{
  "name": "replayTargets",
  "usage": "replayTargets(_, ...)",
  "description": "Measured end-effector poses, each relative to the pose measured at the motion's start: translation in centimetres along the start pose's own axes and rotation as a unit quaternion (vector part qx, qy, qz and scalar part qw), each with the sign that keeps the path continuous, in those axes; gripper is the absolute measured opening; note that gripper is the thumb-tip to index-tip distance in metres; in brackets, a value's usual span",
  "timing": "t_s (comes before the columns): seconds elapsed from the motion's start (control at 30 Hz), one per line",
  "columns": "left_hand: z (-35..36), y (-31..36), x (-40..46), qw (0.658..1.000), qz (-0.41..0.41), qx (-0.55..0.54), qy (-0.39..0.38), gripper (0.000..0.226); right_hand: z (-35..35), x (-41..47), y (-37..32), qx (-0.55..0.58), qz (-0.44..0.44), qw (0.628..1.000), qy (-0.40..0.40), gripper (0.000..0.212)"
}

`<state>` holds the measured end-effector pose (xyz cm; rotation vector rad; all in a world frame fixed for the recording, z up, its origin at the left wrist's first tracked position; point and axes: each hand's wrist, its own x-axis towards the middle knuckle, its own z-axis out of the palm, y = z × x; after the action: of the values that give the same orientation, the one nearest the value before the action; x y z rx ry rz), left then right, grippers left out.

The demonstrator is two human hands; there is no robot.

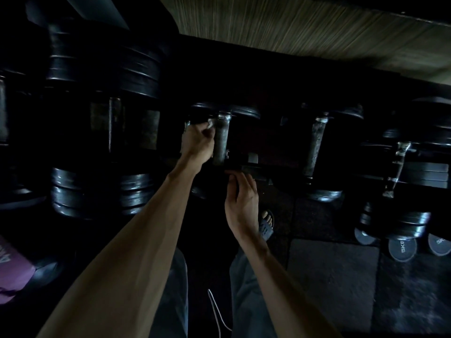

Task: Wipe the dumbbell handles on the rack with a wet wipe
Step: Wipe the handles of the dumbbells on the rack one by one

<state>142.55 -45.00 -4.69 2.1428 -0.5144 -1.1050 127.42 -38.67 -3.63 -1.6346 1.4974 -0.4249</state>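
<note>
Head view looks down on our two bare arms reaching toward a dark dumbbell rack [244, 167]. Our left hand [197, 142] is curled into a fist around a crumpled white wet wipe [210, 123], of which only a small pale bit shows above the knuckles. That fist sits just left of a steel dumbbell handle [220, 140], the wipe close against the upper end of the bar near the black weight head; we cannot tell whether the wipe actually touches the metal. Our right hand [241, 193] hangs lower, near the front edge of the rack, with fingers loosely bent and holding nothing; its fingertips lie close to the rack edge, contact unclear.

To the right, a second dumbbell handle [316, 145] lies on the rack, well apart from both hands, and a third handle [397, 167] sits further right, tilted. Big black plate-loaded dumbbells [102, 132] fill the left side. Round weight plates [402, 248] lie on the dark rubber floor [329, 276] at lower right. Our sandalled foot [266, 225] shows beneath the right wrist, and a thin white cord [216, 311] hangs between our trouser legs. A purple cloth [12, 272] shows at the left edge.
</note>
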Motion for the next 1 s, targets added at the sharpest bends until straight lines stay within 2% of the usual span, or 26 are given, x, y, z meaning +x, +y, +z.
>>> replayTargets(0.17, -0.5, -0.1, -2.1, 0.991, 0.083, 0.099, 0.029, 0.026, 0.6, -0.1, 0.3, -0.001, 0.006, 1.000, 0.017, 0.026)
replayTargets(0.3, 0.4, 1.4, -1.1, 0.998, 0.052, 0.026, 0.033, 0.026, 0.7, -0.1, 0.2, -0.001, 0.017, 1.000, 0.009, 0.027)
replayTargets(0.4, 0.1, 0.4, -1.1, 0.999, 0.025, -0.025, 0.020, 0.020, 0.5, 0.1, 0.3, -0.002, -0.005, 1.000, 0.014, 0.027)
replayTargets(0.53, -0.2, 0.3, -1.3, 0.994, 0.074, 0.073, 0.043, 0.027, 1.0, 0.1, 0.3, 0.000, -0.004, 0.999, 0.047, 0.033)
replayTargets(0.7, 0.6, 1.1, -0.1, 0.993, 0.087, 0.061, 0.061, 0.025, 0.6, 0.0, 0.4, -0.005, 0.003, 1.000, 0.004, 0.027)
replayTargets(0.83, 0.0, -0.6, -1.7, 0.986, 0.109, 0.090, 0.092, 0.032, 0.5, 0.2, 0.5, -0.008, 0.001, 1.000, 0.013, 0.030)
replayTargets(0.93, 0.0, 0.2, -2.0, 0.989, 0.111, 0.076, 0.068, 0.026, 0.8, 0.1, 0.4, -0.004, -0.001, 1.000, 0.025, 0.037)
replayTargets(1.0, 0.3, 1.4, -1.6, 0.991, 0.098, 0.076, 0.047, 0.024, 0.7, 0.1, 0.5, 0.000, -0.001, 1.000, 0.017, 0.030)
